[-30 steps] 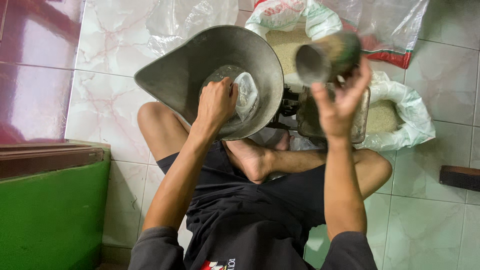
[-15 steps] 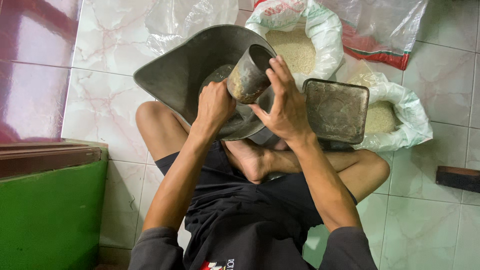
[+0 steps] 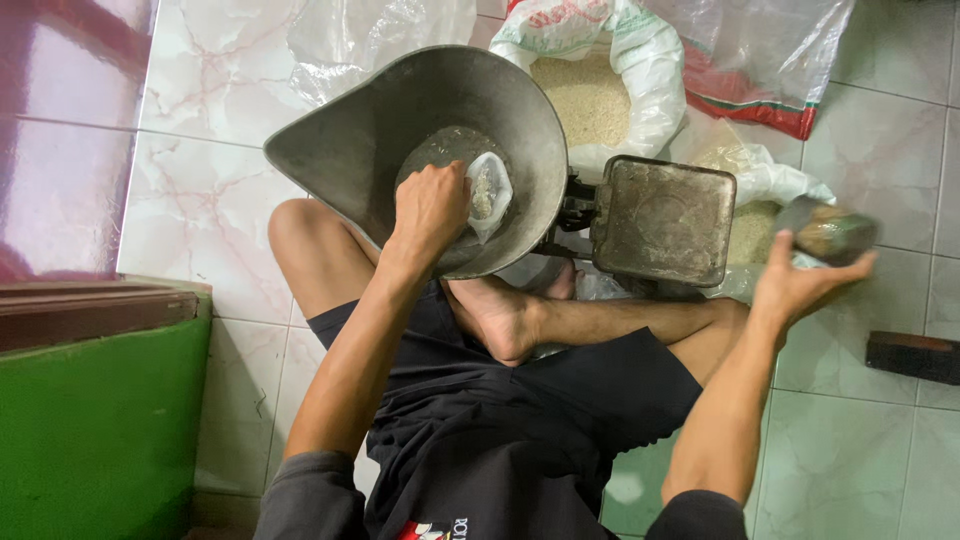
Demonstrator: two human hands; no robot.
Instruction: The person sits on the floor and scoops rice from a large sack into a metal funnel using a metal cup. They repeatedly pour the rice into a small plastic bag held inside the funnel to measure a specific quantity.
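over one scale pan (image 3: 380,130), left grip (image 3: 432,205) holding one bag (image 3: 488,190), right grip (image 3: 800,285) one tin cup (image 3: 828,230)

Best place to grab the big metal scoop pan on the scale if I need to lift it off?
Probably the pointed spout end of the scoop pan, coming from the upper left over the floor tiles. That rim is bare there, while the left hand holds a small plastic bag inside the bowl, and the scale's flat plate crowds the right side.
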